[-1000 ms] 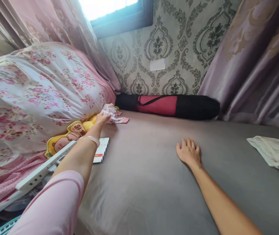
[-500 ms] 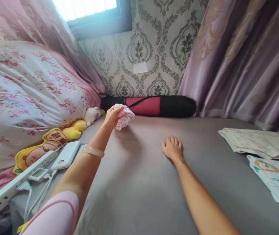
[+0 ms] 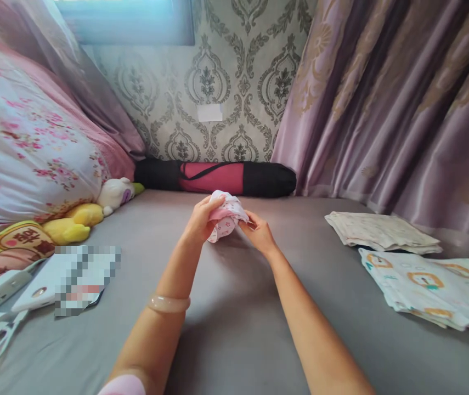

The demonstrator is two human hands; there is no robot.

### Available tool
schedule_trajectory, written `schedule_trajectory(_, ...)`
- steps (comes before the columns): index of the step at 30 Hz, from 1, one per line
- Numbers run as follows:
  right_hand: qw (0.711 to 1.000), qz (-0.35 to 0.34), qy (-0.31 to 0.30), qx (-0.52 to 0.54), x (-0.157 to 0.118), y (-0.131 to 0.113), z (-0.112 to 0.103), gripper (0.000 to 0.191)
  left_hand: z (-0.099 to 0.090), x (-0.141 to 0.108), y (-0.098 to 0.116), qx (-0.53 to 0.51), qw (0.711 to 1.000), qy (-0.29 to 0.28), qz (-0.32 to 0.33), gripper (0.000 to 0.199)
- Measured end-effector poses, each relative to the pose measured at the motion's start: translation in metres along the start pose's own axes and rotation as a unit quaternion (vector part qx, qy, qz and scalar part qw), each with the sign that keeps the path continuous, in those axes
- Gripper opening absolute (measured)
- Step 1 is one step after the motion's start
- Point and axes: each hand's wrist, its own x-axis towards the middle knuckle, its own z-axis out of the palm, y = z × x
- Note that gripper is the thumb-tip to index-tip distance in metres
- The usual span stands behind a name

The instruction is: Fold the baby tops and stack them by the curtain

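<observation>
A bundled white-and-pink cloth with a small flower print is held up over the grey bed sheet. My left hand, with a pale bangle on its forearm, grips the cloth's left side, thumb on top. From the other side my right hand pinches the cloth's right edge, its fingertips partly hidden behind the fabric. What kind of garment or cloth it is, I cannot make out.
Folded cream cloth and a folded animal-print cloth lie at right. A black-and-red long bag rests against the wall. Plush toys, a power bank and a power strip are on the left.
My right hand has lifted off the sheet and taken hold of the cloth's right edge. My left hand has brought the cloth slightly nearer. The view has turned right.
</observation>
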Motion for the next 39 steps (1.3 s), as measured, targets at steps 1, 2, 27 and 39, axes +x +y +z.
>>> schedule_trajectory(1, 1.000, -0.005, -0.008, 0.017, 0.000, -0.002, 0.000, 0.038, 0.000, 0.000, -0.001, 0.000, 1.000, 0.003, -0.007, 0.030)
schedule_trajectory(2, 1.000, -0.005, -0.012, 0.028, -0.001, -0.004, -0.001, 0.037, -0.002, 0.000, -0.001, -0.001, 1.000, 0.007, -0.017, 0.031)
schedule_trajectory(27, 0.964, -0.042, 0.156, -0.210, -0.035, -0.180, -0.069, 0.022, 0.001, -0.043, 0.036, 0.262, 0.950, -0.171, -0.006, 0.017)
schedule_trajectory(39, 0.968, 0.128, 0.018, -0.216, -0.023, -0.141, -0.094, 0.034, -0.009, -0.027, 0.000, 0.354, 0.917, -0.172, 0.068, 0.053)
